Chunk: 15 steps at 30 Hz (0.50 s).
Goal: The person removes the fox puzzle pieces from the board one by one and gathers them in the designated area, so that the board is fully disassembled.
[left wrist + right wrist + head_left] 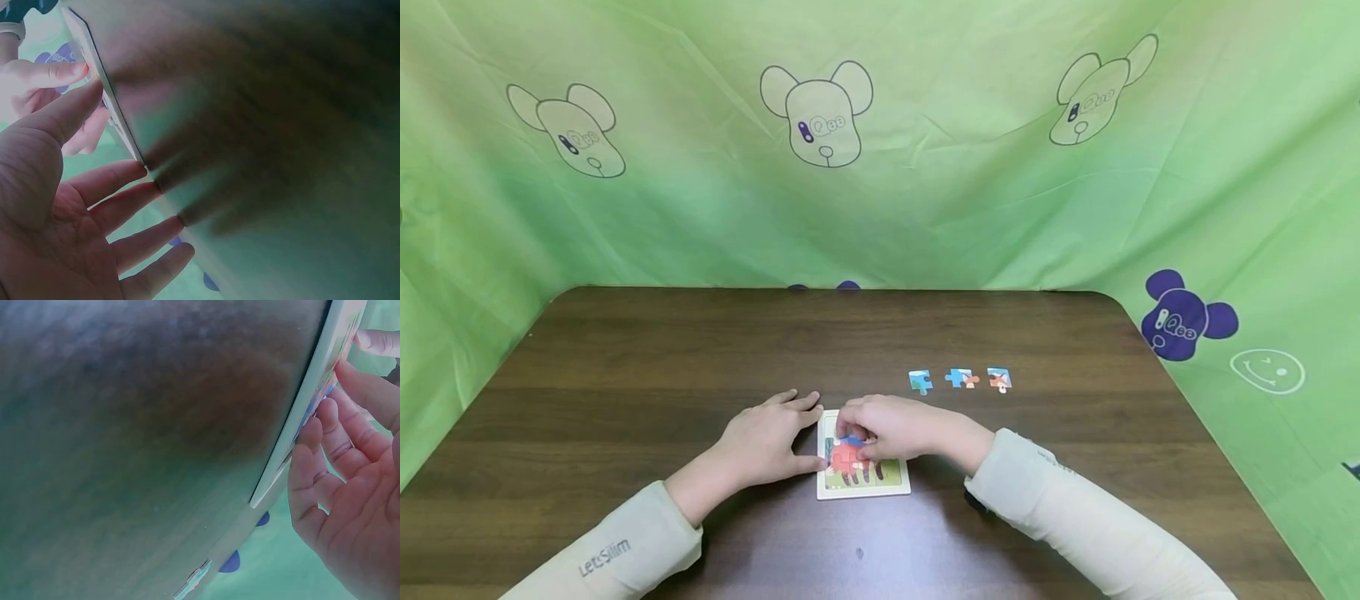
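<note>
Puzzle board (865, 493) lay flat on the table (625, 375), between both hands. Left hand (766, 442) was spread, fingers nearly straight, gripping nothing, thumb at the board's left edge. Right hand (891, 427) was bent over the board, thumb and fingertips partly apart; could not tell whether it pinched a piece. Three loose pieces (959, 377) lay beyond, to the right.

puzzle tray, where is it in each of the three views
Head: puzzle tray at lower centre.
Left wrist: puzzle tray at upper left, nearly edge-on.
Right wrist: puzzle tray at upper right, nearly edge-on.
Shared landmark: the right hand, at the tray in all three.
</note>
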Tool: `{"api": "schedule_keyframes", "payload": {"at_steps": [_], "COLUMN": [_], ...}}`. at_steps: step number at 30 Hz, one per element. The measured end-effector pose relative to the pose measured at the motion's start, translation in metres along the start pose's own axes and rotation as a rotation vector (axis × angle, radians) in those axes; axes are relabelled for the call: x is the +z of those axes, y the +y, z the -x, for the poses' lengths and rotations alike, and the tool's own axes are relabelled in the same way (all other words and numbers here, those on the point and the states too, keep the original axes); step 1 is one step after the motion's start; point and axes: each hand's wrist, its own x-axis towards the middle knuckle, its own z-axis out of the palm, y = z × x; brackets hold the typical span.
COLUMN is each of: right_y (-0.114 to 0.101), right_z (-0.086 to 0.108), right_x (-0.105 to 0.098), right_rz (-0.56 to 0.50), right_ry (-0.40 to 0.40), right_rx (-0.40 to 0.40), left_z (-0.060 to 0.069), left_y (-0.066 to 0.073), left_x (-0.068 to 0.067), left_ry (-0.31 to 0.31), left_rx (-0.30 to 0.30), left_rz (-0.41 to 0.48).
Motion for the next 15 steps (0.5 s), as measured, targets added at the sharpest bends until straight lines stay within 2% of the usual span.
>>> {"api": "schedule_keyframes", "payload": {"at_steps": [9, 15], "right_y": [-0.0011, -0.0030], "right_z": [0.0006, 0.0014], "right_x": [-0.0004, -0.0009], "right_rz": [-0.028, -0.125], "right_ry": [0.013, 0.029], "right_rx": [0.025, 0.002], "left_z": [-0.0012, -0.0005], "left_y": [0.0005, 0.0014], "left_x": [-0.0005, -0.0011], "left_ry": [-0.008, -0.012], "left_rx": [-0.007, -0.014], "left_rz": [-0.006, -0.010]}}
